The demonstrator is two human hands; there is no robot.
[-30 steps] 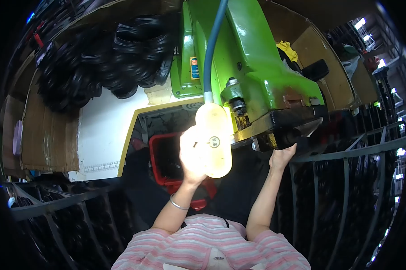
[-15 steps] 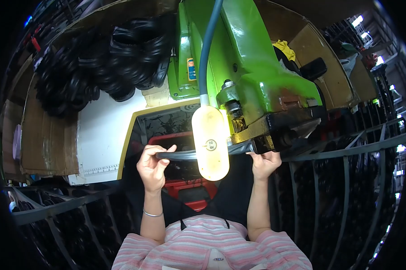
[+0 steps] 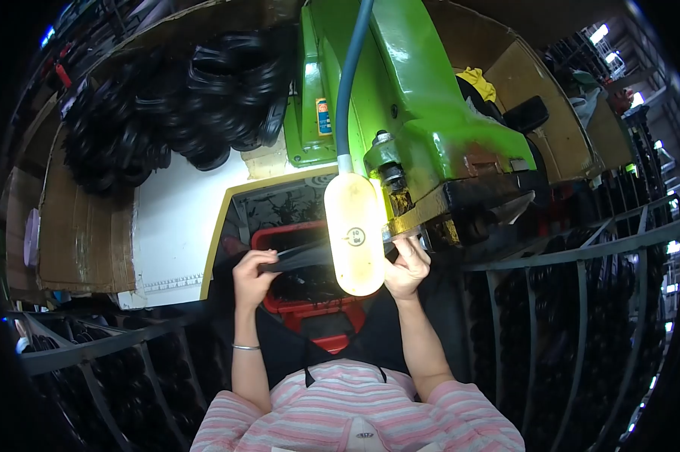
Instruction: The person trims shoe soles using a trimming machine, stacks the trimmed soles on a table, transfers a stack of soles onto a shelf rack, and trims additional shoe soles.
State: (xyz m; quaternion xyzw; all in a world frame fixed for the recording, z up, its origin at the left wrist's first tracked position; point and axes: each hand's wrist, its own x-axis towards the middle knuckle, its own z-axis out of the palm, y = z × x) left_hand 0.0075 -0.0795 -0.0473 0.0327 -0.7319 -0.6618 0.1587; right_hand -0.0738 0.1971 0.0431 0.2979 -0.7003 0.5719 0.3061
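Note:
A dark, glossy rubber strip (image 3: 304,257), blurred by motion, stretches between my hands and passes behind the bright oval lamp (image 3: 354,235). Its left end is pinched in my left hand (image 3: 254,277), over the red bin (image 3: 279,303). My right hand (image 3: 408,267) is closed at the strip's other end, just right of the lamp and right under the metal arm of the green machine (image 3: 445,113). The lamp hides the middle of the strip, and the right fingertips are partly hidden against the machine.
A pile of black rubber loops (image 3: 204,98) lies at the upper left beside a cardboard box (image 3: 87,241). The white tabletop (image 3: 170,218) has a yellow edge. Metal railings (image 3: 581,256) stand on both sides. A yellow cloth (image 3: 477,83) lies in the right box.
Over the last second my left hand has gone from behind the lamp out to the left with the strip. My right hand has moved left along the machine, towards the lamp.

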